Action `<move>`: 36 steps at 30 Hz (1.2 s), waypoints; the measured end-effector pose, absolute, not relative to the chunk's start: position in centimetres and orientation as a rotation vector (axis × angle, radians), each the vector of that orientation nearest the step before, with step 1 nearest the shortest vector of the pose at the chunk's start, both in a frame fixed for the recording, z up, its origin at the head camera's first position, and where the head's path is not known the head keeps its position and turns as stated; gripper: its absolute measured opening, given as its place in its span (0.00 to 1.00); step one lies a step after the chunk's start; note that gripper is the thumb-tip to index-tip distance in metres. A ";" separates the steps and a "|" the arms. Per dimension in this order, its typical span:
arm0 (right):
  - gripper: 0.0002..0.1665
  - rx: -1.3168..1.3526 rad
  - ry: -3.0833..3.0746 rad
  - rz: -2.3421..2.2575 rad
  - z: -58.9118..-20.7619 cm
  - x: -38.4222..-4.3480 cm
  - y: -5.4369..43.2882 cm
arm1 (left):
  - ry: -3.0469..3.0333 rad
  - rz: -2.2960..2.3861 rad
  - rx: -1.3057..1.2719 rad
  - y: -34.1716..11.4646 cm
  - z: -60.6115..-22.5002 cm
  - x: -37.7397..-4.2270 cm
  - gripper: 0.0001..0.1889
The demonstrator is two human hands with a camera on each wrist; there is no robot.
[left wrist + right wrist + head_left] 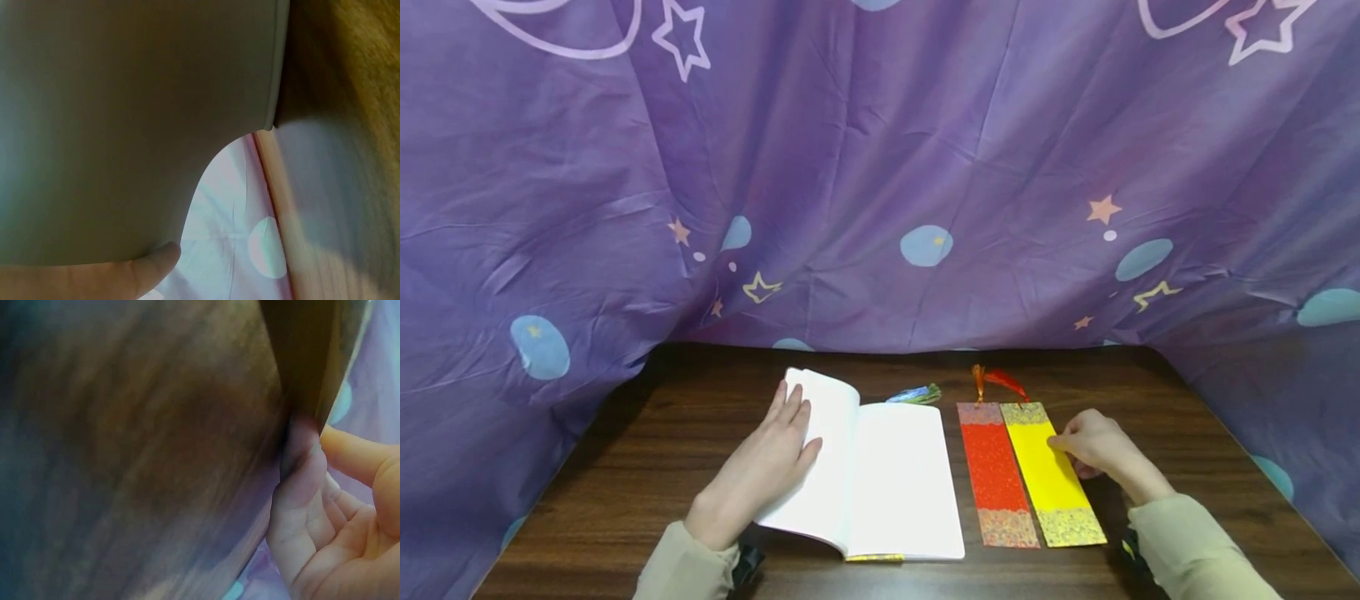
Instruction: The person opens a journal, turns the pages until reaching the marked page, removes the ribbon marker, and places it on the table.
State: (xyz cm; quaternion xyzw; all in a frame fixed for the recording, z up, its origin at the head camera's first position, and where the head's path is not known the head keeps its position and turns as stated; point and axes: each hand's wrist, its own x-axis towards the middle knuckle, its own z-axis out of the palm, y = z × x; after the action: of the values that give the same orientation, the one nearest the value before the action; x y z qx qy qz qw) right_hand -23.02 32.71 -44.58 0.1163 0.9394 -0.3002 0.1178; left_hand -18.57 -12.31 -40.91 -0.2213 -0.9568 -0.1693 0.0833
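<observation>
An open notebook with blank white pages lies on the table, its left side tilted up. My left hand rests on the left page with the fingers extended. The left wrist view shows the cover's shaded underside and a digit at its edge. At the right, my right hand pinches the right edge of a yellow bookmark between thumb and fingers. In the right wrist view that bookmark's edge is slightly raised. Beside it on the left lies a red bookmark with patterned ends.
A blue-green tassel pokes out behind the notebook, and a yellow patterned sliver shows at its front edge. Orange and red tassels lie above the bookmarks. Behind the dark wooden table hangs a purple curtain.
</observation>
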 end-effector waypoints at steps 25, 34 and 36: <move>0.22 0.240 2.928 -0.456 -43.4 -22.4 31.9 | -2.858 -0.497 -0.664 -12.4 -41.0 -18.6 0.30; 0.30 0.072 3.002 -0.487 -41.8 -21.7 30.4 | -2.863 -0.508 -0.659 -12.5 -41.1 -18.8 0.30; 0.32 0.033 3.015 -0.529 -41.4 -21.5 29.8 | -2.861 -0.516 -0.663 -12.5 -41.1 -18.8 0.30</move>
State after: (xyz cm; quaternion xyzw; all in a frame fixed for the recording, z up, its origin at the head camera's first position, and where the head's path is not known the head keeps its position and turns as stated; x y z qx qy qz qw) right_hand -21.52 29.82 -41.43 0.0108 0.9841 -0.1728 0.0403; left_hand -18.77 -12.48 -41.06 -0.2216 -0.9564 -0.1725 0.0799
